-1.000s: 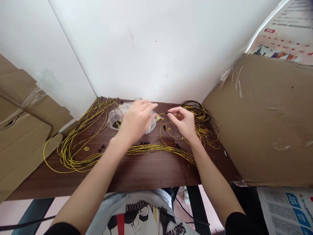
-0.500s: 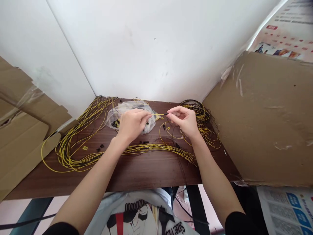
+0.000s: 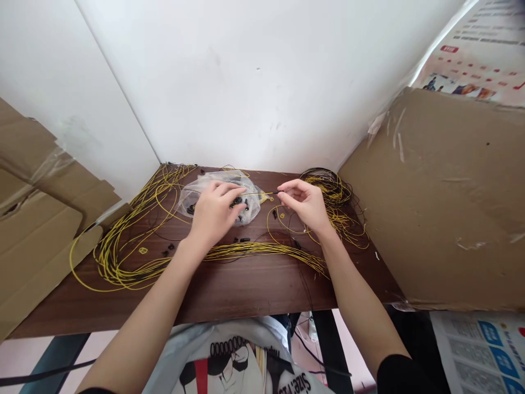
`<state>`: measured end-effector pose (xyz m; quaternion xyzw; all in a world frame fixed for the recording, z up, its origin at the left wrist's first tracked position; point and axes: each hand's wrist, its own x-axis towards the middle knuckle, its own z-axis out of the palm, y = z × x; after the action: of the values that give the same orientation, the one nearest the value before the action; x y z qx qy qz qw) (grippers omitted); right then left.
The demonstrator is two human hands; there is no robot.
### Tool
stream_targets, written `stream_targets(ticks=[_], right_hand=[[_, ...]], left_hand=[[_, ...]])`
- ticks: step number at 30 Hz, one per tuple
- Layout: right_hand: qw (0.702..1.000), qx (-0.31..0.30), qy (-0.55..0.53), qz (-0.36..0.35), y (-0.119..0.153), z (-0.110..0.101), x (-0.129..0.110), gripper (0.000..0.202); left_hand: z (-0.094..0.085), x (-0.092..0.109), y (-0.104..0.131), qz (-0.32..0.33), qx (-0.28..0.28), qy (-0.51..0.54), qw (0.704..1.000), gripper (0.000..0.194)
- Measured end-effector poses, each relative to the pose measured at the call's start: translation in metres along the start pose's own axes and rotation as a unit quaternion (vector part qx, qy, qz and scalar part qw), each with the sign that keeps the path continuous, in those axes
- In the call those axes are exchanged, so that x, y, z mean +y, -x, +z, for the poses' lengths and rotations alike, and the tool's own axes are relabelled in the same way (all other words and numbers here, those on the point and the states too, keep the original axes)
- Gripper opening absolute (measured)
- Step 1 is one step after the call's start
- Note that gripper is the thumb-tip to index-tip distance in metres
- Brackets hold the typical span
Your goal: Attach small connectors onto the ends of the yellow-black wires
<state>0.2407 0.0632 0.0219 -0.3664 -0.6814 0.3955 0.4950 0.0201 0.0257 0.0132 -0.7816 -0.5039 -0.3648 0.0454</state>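
My right hand (image 3: pixel 307 201) pinches the dark end of a thin yellow wire (image 3: pixel 260 193) between thumb and fingertips. From there the wire stretches leftward to the fingers of my left hand (image 3: pixel 217 210). The left thumb and fingers are apart, and the wire passes by the fingertips. Below and behind that hand lies a clear plastic bag (image 3: pixel 188 194), with small black parts (image 3: pixel 246 204) showing in it. Right of the bag, a small black piece (image 3: pixel 275 214) and a small yellow loop (image 3: pixel 282 215) rest on the brown table (image 3: pixel 254 290).
Long yellow and black wires (image 3: pixel 117 251) curve along the left and front of the table. A coiled bundle (image 3: pixel 340 197) sits at the back right. Cardboard (image 3: pixel 443 202) walls the right, and more cardboard (image 3: pixel 49 230) stands left. A white wall (image 3: pixel 254 98) closes the back.
My left fingers have opened from their pinch on the wire, and the thumb has moved away. My right hand keeps its pinch, shifted very slightly left.
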Motion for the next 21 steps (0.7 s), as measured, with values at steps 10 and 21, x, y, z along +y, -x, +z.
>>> stream_targets(ticks=[10, 21], right_hand=[[0.985, -0.087, -0.144, 0.043, 0.007, 0.026, 0.004, 0.031], [0.997, -0.035, 0.012, -0.073, 0.007, 0.026, 0.008, 0.012]], left_hand=[[0.021, 0.029, 0.005, -0.039, 0.045, 0.202, 0.978, 0.018], [0.029, 0.027, 0.010, -0.207, 0.033, 0.413, 0.886, 0.027]])
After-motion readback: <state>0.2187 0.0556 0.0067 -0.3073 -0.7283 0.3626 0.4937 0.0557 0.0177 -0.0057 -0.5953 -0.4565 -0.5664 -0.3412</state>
